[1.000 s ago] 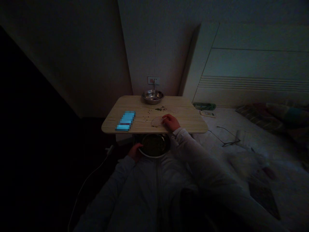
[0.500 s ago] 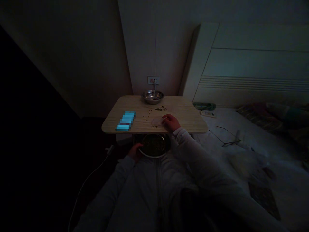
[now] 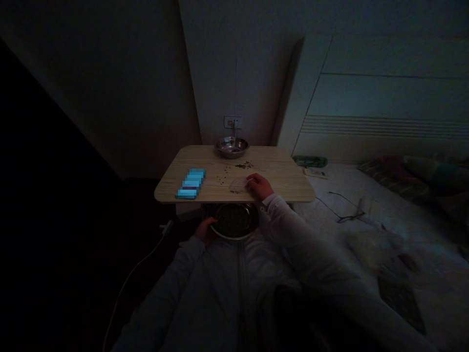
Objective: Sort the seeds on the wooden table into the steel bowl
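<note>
The room is very dark. My left hand (image 3: 205,231) grips the rim of a metal bowl (image 3: 234,221) full of dark bits, held just under the near edge of a small wooden table (image 3: 286,181). My right hand (image 3: 259,186) rests on the tabletop with its fingers curled on a pale scrap, perhaps a cloth or paper (image 3: 237,184), beside scattered dark crumbs (image 3: 244,165). A second, smaller metal bowl (image 3: 231,145) stands at the table's far edge.
A lit blue phone screen (image 3: 190,183) lies on the table's left part. A wall socket (image 3: 233,121) sits behind the table. To the right is a bed with a headboard (image 3: 384,98), a cable (image 3: 340,210) and small items. A white cord (image 3: 132,278) runs down the left.
My right hand and the pale scrap have shifted only slightly on the tabletop. The left hand and the bowl have stayed put.
</note>
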{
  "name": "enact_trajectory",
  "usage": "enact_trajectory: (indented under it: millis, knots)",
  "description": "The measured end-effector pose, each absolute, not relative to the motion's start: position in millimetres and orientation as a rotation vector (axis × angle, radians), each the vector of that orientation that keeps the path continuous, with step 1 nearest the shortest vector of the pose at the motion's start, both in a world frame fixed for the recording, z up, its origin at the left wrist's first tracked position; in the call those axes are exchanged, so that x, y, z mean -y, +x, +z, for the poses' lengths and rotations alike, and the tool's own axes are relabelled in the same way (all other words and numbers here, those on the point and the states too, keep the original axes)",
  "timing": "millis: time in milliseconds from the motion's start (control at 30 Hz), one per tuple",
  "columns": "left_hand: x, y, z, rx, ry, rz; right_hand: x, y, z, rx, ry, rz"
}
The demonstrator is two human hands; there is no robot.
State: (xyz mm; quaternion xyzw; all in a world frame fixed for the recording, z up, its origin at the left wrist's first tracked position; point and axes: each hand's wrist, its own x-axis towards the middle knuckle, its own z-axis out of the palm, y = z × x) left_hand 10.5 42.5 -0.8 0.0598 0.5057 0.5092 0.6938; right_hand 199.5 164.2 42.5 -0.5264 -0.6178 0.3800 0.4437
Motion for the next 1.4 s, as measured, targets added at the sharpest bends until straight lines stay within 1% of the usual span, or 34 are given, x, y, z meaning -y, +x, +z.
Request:
enact_trajectory:
  millis: [333,1000,1400]
  knots:
    - [-44.1,8.1,-7.6,-1.113,0.15,1.132,-161.7,199.1,46.3,1.524,-1.329,0.936]
    - [-43.9,8.5,-6.4,-1.113,0.139,1.151,-163.8,199.8,43.1,1.53,-1.313,0.924]
    - [-43.9,7.7,-8.0,-1.089,0.142,1.132,-163.8,199.4,43.3,1.507,-1.296,0.973]
